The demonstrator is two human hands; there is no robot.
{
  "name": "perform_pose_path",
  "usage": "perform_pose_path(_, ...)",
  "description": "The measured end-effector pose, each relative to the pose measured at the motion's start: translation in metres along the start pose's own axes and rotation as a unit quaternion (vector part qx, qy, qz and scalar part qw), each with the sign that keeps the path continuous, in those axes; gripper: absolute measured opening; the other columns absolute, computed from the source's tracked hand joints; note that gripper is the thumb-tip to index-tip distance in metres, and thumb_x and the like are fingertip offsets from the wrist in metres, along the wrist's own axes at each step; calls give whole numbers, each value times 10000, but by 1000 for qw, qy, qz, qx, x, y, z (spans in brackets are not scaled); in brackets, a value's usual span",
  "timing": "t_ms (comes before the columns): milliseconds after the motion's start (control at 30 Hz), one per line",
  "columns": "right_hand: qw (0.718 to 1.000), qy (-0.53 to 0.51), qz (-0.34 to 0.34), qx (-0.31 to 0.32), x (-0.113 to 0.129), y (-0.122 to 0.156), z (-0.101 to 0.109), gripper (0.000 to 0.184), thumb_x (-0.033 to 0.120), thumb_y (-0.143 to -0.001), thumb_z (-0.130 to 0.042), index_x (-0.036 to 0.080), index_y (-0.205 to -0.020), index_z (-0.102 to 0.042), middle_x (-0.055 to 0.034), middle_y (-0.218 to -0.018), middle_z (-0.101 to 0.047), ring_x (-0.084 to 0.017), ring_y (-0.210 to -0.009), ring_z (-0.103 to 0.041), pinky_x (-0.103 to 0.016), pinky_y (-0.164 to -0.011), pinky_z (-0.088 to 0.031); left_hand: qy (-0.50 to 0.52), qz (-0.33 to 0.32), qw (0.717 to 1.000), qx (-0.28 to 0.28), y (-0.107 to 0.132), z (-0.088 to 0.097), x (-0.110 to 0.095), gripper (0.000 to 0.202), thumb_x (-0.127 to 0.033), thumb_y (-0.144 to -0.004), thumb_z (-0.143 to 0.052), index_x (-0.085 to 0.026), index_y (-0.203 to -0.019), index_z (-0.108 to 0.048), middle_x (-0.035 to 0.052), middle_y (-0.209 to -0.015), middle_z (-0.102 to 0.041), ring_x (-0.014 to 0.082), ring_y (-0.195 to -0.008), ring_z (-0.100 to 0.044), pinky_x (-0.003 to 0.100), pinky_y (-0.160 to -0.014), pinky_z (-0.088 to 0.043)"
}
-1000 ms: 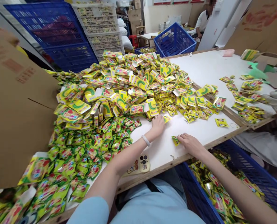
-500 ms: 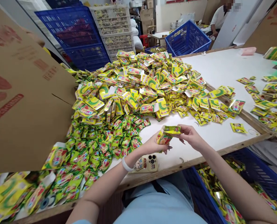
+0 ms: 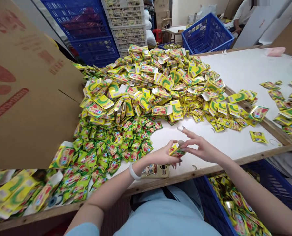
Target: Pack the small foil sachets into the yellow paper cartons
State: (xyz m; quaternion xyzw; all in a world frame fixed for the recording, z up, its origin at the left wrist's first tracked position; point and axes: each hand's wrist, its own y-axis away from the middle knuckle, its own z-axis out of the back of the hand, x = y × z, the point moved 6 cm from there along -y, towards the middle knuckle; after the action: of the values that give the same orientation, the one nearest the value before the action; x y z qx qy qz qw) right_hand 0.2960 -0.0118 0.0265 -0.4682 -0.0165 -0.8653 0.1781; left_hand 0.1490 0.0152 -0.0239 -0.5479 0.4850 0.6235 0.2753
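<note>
My left hand (image 3: pixel 164 154) is closed around a small yellow-and-green carton (image 3: pixel 174 149), held above the white table near its front edge. At the carton's open end is my right hand (image 3: pixel 202 147), its fingers spread. One finger stretches out past the carton, while other fingertips touch the end by its flap. Whatever lies inside the carton is hidden. Under my left wrist lies a phone in a cartoon case (image 3: pixel 158 171), partly covered. Many green sachets (image 3: pixel 104 147) are heaped left of my hands, and a large pile of similar cartons (image 3: pixel 146 82) rises behind them.
A big cardboard box (image 3: pixel 32 98) stands at the left. A blue crate (image 3: pixel 234 196) of packets sits below the table's right front edge. A wooden strip (image 3: pixel 273 126) divides the table. Farther back are a tilted blue crate (image 3: pixel 207 34), stacked crates (image 3: pixel 91 32) and a seated person (image 3: pixel 241 16).
The sachets that stuck out of the carton between my hands no longer show. My right hand has spread its fingers at the carton's end. The view has shifted slightly.
</note>
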Motion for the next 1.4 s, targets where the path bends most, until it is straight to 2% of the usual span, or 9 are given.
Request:
perform_pose_path(200,994,-58,7,95,-10,4,-30,403,476,-983,-428,260,-936,-765,-56,-1052,-739,-260,-1110,-647,-436,-978,-519,-72,-51,996,-13,-6,0,3,628,-308,-774,-715,-167,-1300,-402,90,-985,-703,216,-863,-706,369,-776,-565)
perform_pose_path(367,959,211,-69,-179,-68,36,77,468,634,-920,-409,290,-837,-715,-96,-925,-729,-281,-985,-684,-454,-888,-534,-301,-110,920,-227,12,92,-27,402,-324,-842,-645,-178,-1213,-590,164,-1365,-541,335,-1360,-409,522,-1127,-324)
perform_pose_path(500,831,414,-151,-340,-106,63,175,507,606,-920,-430,172,-1075,-640,-271,-1206,-594,-398,-1226,-509,-555,-943,-409,-517,41,687,-509,86,180,-41,363,-395,-925,-480,-169,-1146,-658,176,-1204,-589,361,-1215,-494,525,-1043,-373)
perform_pose_path(633,824,447,-251,-242,-145,27,192,414,457,-970,-417,124,-1083,-636,-230,-1021,-663,-319,-958,-601,-407,-761,-439,-548,190,598,-553,148,202,-7,604,-591,-892,-461,-222,-1361,-554,203,-1279,-526,418,-1217,-474,556,-977,-405)
perform_pose_path(767,856,434,-181,-214,-152,-44,139,349,363,-953,-429,106,-963,-666,-212,-957,-641,-316,-960,-558,-404,-807,-424,-554,222,596,-537,158,188,32,653,-561,-911,-443,-230,-1474,-435,206,-1505,-347,422,-1379,-331,565,-1082,-310)
perform_pose_path(900,874,403,-149,-228,-161,-95,84,456,381,-986,-304,123,-1249,-573,-212,-1229,-581,-319,-1157,-498,-416,-962,-407,-562,170,614,-527,138,183,43,672,-557,-925,-430,-234,-1511,-372,205,-1518,-345,402,-1372,-370,539,-1084,-335)
perform_pose_path(1033,860,367,-233,-266,-194,-109,108,623,475,-983,-218,63,-1385,-456,-285,-1435,-417,-414,-1287,-404,-563,-1028,-349,-568,117,650,-490,117,182,41,666,-580,-913,-451,-261,-1495,-403,184,-1502,-377,388,-1324,-433,534,-1062,-375)
perform_pose_path(1200,887,323,-252,-211,-217,-115,149,672,612,-943,-261,181,-1390,-517,-173,-1524,-394,-388,-1420,-289,-533,-1156,-213,-570,72,686,-446,91,175,37,641,-569,-898,-497,-274,-1465,-444,155,-1505,-379,368,-1333,-421,541,-1083,-359)
perform_pose_path(1400,916,286,-242,-142,-204,-90,90,535,561,-946,-334,229,-1229,-644,-118,-1471,-497,-367,-1446,-286,-634,-1151,-194,-557,51,708,-431,80,174,33,611,-544,-882,-529,-255,-1420,-497,154,-1492,-397,376,-1342,-410,560,-1088,-345)
